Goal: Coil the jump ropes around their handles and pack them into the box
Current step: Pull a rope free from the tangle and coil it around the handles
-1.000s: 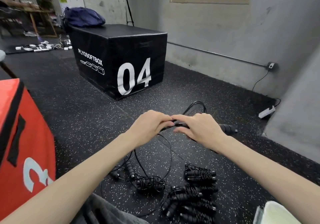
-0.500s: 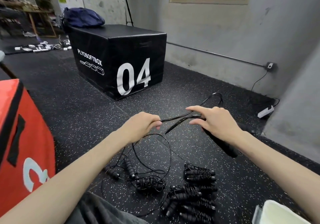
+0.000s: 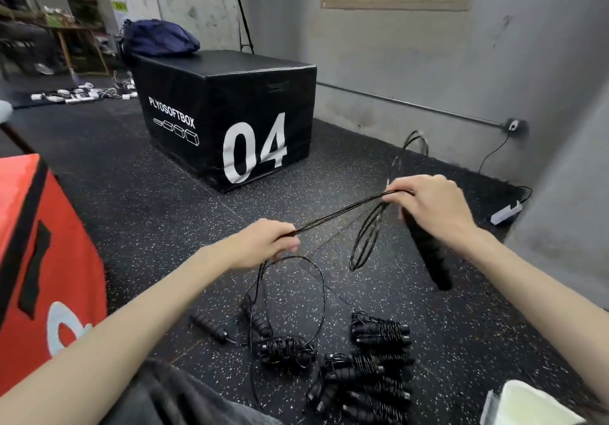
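The black rope (image 3: 339, 213) is pinched taut between the closed left hand (image 3: 263, 243) and the right hand (image 3: 431, 205), whose fingers are also curled around the handles (image 3: 428, 253). Wound ropes (image 3: 365, 372) are seen on the floor below; the box cannot be made out with certainty.

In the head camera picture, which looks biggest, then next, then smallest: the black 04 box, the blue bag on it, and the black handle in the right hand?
1. black 04 box, by far the biggest.
2. blue bag.
3. black handle, a little smaller than the bag here, but it is much closer to the camera, so it is really far smaller.
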